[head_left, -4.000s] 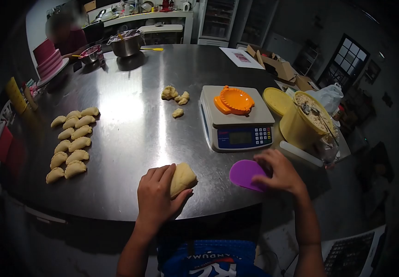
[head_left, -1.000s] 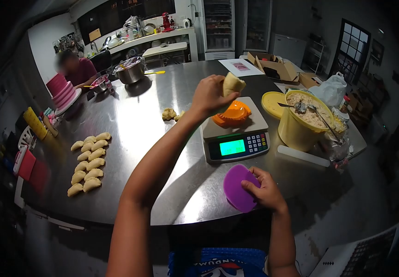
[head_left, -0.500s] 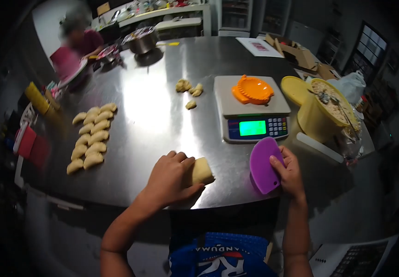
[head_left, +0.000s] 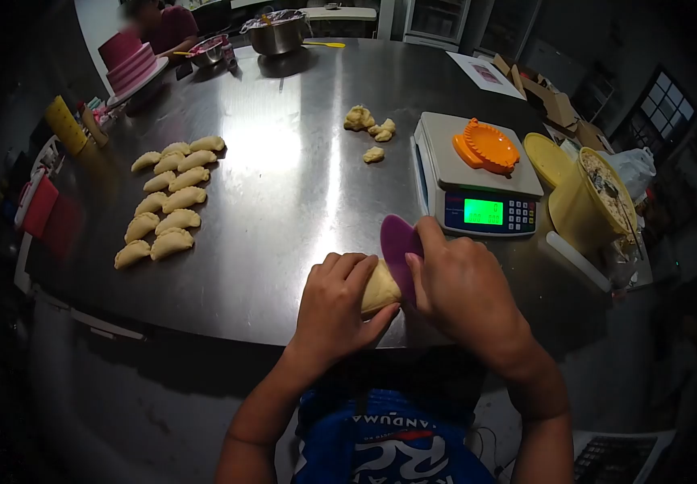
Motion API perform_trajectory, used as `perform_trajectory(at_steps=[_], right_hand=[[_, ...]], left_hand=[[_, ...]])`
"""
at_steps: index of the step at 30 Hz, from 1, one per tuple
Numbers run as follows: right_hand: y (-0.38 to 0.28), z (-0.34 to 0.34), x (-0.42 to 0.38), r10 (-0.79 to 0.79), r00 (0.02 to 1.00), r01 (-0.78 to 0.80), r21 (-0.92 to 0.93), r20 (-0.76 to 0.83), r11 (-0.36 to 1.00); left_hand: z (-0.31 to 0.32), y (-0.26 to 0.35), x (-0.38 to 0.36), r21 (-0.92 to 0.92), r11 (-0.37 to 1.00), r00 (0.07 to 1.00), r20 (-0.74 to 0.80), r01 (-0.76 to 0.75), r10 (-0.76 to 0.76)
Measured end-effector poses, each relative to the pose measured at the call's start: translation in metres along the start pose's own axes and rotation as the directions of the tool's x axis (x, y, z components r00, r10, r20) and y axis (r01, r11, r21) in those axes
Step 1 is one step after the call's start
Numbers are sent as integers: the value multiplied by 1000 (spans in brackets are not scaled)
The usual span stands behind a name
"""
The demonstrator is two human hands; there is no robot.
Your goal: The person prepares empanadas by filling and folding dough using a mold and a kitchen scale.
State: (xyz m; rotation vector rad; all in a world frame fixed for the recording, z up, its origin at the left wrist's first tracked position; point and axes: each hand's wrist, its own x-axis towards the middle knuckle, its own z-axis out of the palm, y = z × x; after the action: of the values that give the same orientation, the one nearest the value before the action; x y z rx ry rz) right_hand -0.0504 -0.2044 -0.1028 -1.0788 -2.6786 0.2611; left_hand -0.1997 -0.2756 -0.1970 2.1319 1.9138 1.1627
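A thick log of pale dough (head_left: pixel 379 289) lies near the front edge of the steel table, and my left hand (head_left: pixel 334 300) is wrapped over its left part. In my right hand (head_left: pixel 465 286) is a purple dough scraper (head_left: pixel 398 248), held upright with its edge against the dough's right end. Beyond the hands sits a digital scale (head_left: pixel 477 173) with an orange dumpling press (head_left: pixel 487 147) on its plate. Small dough lumps (head_left: pixel 360 119) rest left of the scale. Several crimped turnovers (head_left: pixel 172 242) stand in two columns at the left.
Right of the scale are a yellow tub (head_left: pixel 586 202) of filling, its lid (head_left: pixel 548 160) and a white rolling pin (head_left: pixel 578 262). A metal pot (head_left: pixel 276 36), a bowl (head_left: pixel 205 53) and a pink tiered cake (head_left: pixel 129 63) stand at the back, near another person (head_left: pixel 172 28).
My right hand has brought the scraper leftward from beside the scale to the dough's end, turning it upright. The left hand stays on the dough. The camera view has shifted.
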Motion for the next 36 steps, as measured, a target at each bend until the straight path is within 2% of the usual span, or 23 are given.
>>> perform_trajectory(at_steps=[4,7,10,12,16,19,26,29,31,36], right_hand=[[-8,-1,1,14,999,-11,-70,38,997],[-13,-1,2,3,1000,-2,-130,8,991],[-11,-13,1,25,999,-22,-83,31,996],[-13,-24,-2,118,990,-119,-5,-82,993],[-12,-15,-2,84,996,-85,-123,-15,989],[-12,-7,1,104,993,-97,-115,54,989],[-12,1,7,123,989,-112,-125,87,986],[-4,3,13,92,992,-85,-76,85,993],[-1,3,19,78,987,-80,8,139,997],[-1,16,27,40,984,-44,16,172,999]], left_hand=[[2,-3,0,-43,999,1000,-14,0,-1],[3,-6,0,-60,998,1000,-20,1,-2],[3,-5,0,-27,1000,1000,-20,10,-11],[3,-6,-1,-23,1000,1000,-21,16,-16],[1,-4,-2,29,1000,999,-31,8,-7],[2,-4,-2,21,999,1000,-15,26,-25],[1,-5,-2,10,999,999,14,40,-41],[0,-5,-3,19,999,999,23,31,-32],[0,-6,-3,-13,999,999,30,29,-29],[-1,-7,-2,-66,997,998,35,45,-43]])
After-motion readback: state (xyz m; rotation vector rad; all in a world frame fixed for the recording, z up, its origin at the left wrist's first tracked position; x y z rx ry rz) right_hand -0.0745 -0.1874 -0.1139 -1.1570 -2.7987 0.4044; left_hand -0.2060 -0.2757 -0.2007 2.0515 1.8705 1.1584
